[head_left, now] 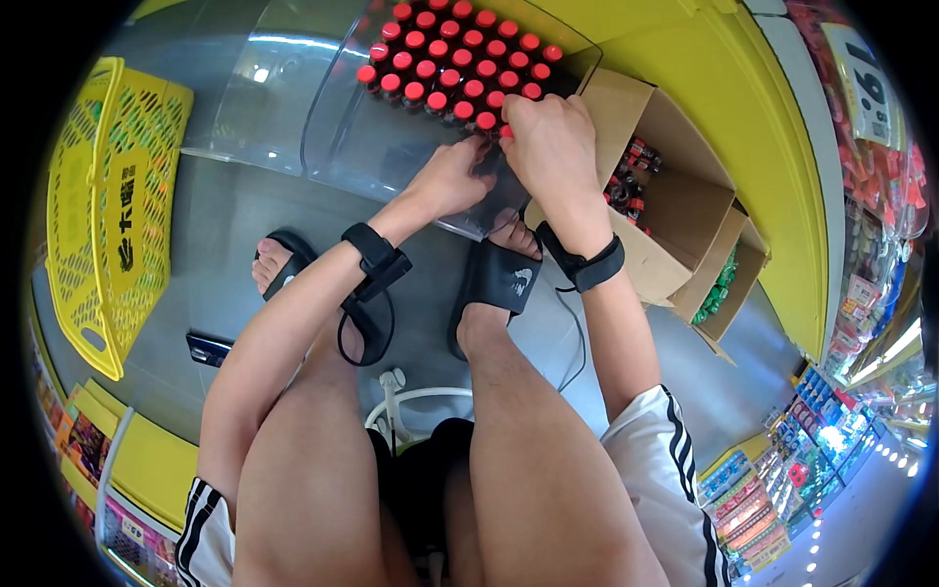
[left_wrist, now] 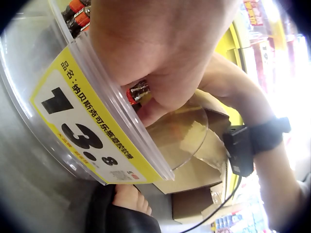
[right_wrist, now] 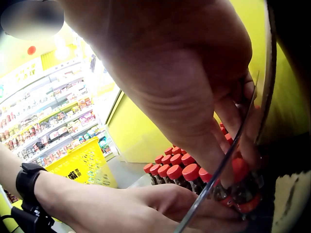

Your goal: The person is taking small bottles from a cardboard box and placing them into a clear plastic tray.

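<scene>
Rows of small red-capped cola bottles [head_left: 450, 78] stand packed in a clear plastic bin [head_left: 337, 147]. My right hand [head_left: 553, 142] reaches down inside the bin's right corner and grips one of these bottles [right_wrist: 240, 177] by its cap. Beside it, my left hand [head_left: 455, 176] reaches over the front wall, its extended fingers low beside the end bottles and its thumb apart from them. Through the gap by that thumb, a dark bottle [left_wrist: 140, 92] with a red label shows in the left wrist view. The left fingertips are partly hidden behind the bin wall and bottles.
To the right, an open cardboard box [head_left: 685, 186] holds more cola bottles, with a smaller box [head_left: 729, 279] of green-wrapped items beside it. A yellow basket [head_left: 117, 215] stands at left. A phone [head_left: 207, 349] lies on the floor. A price label [left_wrist: 87, 121] fronts the bin.
</scene>
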Action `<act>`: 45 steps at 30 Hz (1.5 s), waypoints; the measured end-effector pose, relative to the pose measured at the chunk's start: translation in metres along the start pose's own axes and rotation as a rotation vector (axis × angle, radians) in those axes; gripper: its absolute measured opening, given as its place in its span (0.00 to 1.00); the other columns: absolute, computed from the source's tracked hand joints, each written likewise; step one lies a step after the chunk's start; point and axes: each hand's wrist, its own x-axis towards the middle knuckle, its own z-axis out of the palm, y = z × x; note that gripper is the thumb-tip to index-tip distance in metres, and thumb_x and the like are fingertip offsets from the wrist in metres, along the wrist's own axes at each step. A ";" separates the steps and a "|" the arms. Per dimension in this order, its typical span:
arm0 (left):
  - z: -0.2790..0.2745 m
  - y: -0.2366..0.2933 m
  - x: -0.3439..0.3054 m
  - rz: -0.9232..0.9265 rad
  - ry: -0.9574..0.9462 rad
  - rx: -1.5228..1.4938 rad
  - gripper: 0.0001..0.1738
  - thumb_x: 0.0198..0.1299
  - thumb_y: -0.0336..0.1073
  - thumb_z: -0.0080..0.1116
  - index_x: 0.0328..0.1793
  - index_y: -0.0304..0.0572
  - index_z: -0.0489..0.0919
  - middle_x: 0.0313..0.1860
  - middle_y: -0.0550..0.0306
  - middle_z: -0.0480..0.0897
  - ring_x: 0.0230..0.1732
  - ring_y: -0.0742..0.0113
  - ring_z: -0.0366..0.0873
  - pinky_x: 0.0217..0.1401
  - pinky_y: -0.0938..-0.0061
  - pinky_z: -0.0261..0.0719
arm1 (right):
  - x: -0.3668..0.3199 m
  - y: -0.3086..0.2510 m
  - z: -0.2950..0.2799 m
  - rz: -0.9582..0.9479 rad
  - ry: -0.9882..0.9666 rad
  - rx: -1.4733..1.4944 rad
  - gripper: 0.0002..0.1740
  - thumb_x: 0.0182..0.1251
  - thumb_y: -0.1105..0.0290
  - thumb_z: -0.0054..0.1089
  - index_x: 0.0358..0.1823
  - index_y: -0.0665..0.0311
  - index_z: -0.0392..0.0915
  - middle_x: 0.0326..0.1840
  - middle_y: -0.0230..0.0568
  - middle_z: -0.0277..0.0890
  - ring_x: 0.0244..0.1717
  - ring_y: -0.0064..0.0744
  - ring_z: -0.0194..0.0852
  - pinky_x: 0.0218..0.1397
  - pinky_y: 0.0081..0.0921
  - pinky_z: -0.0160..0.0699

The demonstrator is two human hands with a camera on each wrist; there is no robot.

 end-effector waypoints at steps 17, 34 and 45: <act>0.003 -0.008 0.003 -0.011 -0.025 -0.014 0.40 0.64 0.34 0.70 0.81 0.22 0.72 0.77 0.23 0.78 0.80 0.35 0.77 0.82 0.55 0.79 | -0.001 -0.002 -0.001 0.013 0.018 0.022 0.14 0.54 0.70 0.83 0.40 0.62 0.88 0.33 0.47 0.87 0.44 0.49 0.88 0.57 0.45 0.80; 0.000 0.000 0.000 -0.027 -0.031 -0.042 0.39 0.64 0.28 0.65 0.82 0.21 0.71 0.78 0.24 0.78 0.77 0.33 0.79 0.78 0.56 0.82 | 0.002 -0.004 0.004 0.023 0.085 0.022 0.06 0.56 0.71 0.76 0.31 0.64 0.86 0.27 0.49 0.84 0.38 0.51 0.88 0.54 0.46 0.81; -0.006 0.021 -0.008 -0.052 -0.066 0.105 0.28 0.62 0.28 0.60 0.69 0.22 0.84 0.55 0.25 0.90 0.63 0.32 0.89 0.73 0.55 0.85 | 0.002 -0.003 0.007 0.033 0.047 0.022 0.09 0.57 0.70 0.78 0.38 0.62 0.88 0.30 0.47 0.86 0.41 0.49 0.88 0.56 0.44 0.80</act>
